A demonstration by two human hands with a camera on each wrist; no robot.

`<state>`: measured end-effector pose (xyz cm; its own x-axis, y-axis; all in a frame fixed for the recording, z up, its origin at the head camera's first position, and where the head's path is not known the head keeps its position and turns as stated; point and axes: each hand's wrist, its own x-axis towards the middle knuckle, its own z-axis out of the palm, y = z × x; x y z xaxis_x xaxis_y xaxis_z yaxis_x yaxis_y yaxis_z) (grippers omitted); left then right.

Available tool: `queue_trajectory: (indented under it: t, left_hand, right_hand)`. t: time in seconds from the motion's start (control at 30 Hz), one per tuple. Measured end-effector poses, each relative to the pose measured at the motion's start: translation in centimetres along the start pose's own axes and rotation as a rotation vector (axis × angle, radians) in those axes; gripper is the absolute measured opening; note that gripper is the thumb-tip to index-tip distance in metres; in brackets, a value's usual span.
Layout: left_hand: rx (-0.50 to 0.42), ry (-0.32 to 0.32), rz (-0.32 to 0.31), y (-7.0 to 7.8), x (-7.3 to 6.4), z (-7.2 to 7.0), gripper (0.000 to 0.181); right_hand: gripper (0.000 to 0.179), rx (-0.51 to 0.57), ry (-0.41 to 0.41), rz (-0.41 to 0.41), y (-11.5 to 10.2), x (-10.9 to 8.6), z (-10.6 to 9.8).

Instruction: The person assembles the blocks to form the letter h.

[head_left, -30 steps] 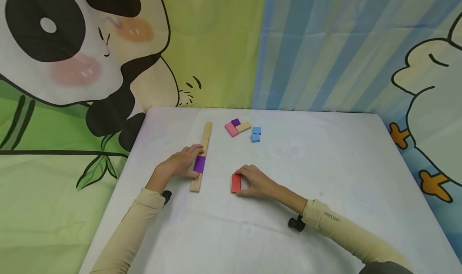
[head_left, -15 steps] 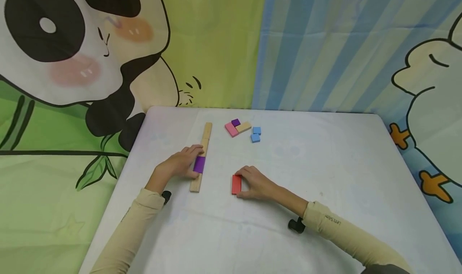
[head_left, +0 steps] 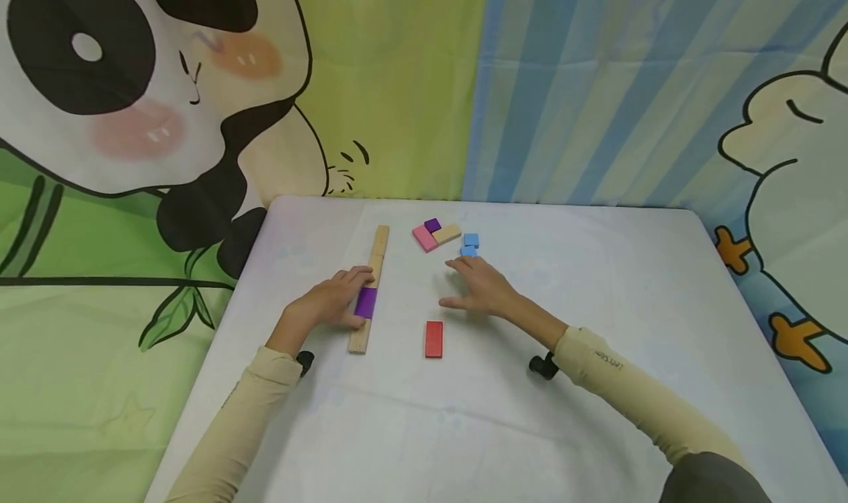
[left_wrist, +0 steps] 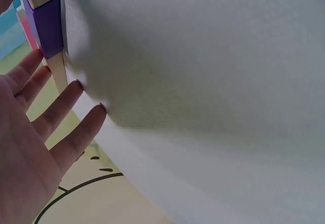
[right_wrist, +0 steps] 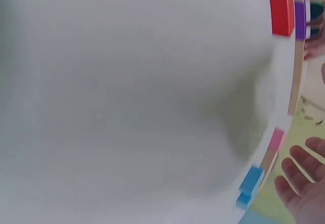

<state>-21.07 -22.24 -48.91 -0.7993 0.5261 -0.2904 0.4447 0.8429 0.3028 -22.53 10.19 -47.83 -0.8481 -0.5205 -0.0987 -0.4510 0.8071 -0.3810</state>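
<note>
A straight row of flat blocks runs away from the person: wooden blocks [head_left: 358, 339] with a purple block [head_left: 366, 303] among them. Beside this row lies my left hand [head_left: 329, 300], its thumb near one end of the purple block and its fingertips near the other. Those fingers look spread and nearly straight in the left wrist view. My right hand [head_left: 483, 288] holds nothing; thumb and fingers are apart, its fingertips right at the nearer of two blue blocks [head_left: 468, 251]. Between the row and the right forearm a red block [head_left: 433, 339] lies flat on the white table.
Behind the right hand, a pink block [head_left: 425, 238], a small dark purple block [head_left: 433, 225] and a wooden block [head_left: 447, 233] lie bunched together. The table's back edge [head_left: 583, 206] meets a printed cloth with a panda [head_left: 152, 83].
My right hand has let go of the red block and moved away from the person, toward the blue blocks. The red block had shifted slightly nearer before that. The left hand stays put.
</note>
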Motion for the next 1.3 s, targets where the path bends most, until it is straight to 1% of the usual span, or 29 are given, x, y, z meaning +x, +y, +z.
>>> queue_trajectory:
  t: [0.1,0.17,0.3,0.47,0.6,0.67,0.9,1.03,1.3]
  left_hand:
    - [0.003,0.008,0.0,-0.1,0.0,0.0,0.083]
    - [0.003,0.007,-0.001,-0.1,0.1,0.1,0.083]
    - [-0.003,0.001,0.002,-0.2,0.1,0.2,0.083]
    - [-0.001,-0.004,0.006,-0.2,0.1,0.3,0.082]
    - [0.0,-0.007,0.008,-0.1,0.0,0.3,0.082]
    - [-0.003,-0.008,0.006,-0.1,0.0,0.2,0.082]
    - [0.008,0.006,0.004,0.0,0.1,-0.1,0.084]
    - [0.011,0.006,0.007,0.0,0.0,-0.2,0.084]
    - [0.001,0.007,0.007,0.0,-0.2,-0.1,0.083]
  right_hand:
    - [0.082,-0.016,0.045,0.068,1.0,2.0,-0.8]
    - [0.079,-0.013,0.065,0.11,1.7,3.3,-1.0]
    - [0.068,0.003,0.103,0.158,2.6,5.4,-1.0]
    - [0.052,-0.005,0.181,0.219,2.9,7.6,-0.8]
    - [0.044,-0.033,0.196,0.268,2.8,8.9,-0.3]
    - [0.041,-0.048,0.2,0.288,2.7,9.4,0.0]
    - [0.036,-0.077,0.262,0.287,2.3,10.0,-0.1]
    - [0.036,-0.101,0.252,0.305,2.1,10.1,-0.2]
    - [0.041,-0.204,0.225,0.292,1.7,10.3,0.0]
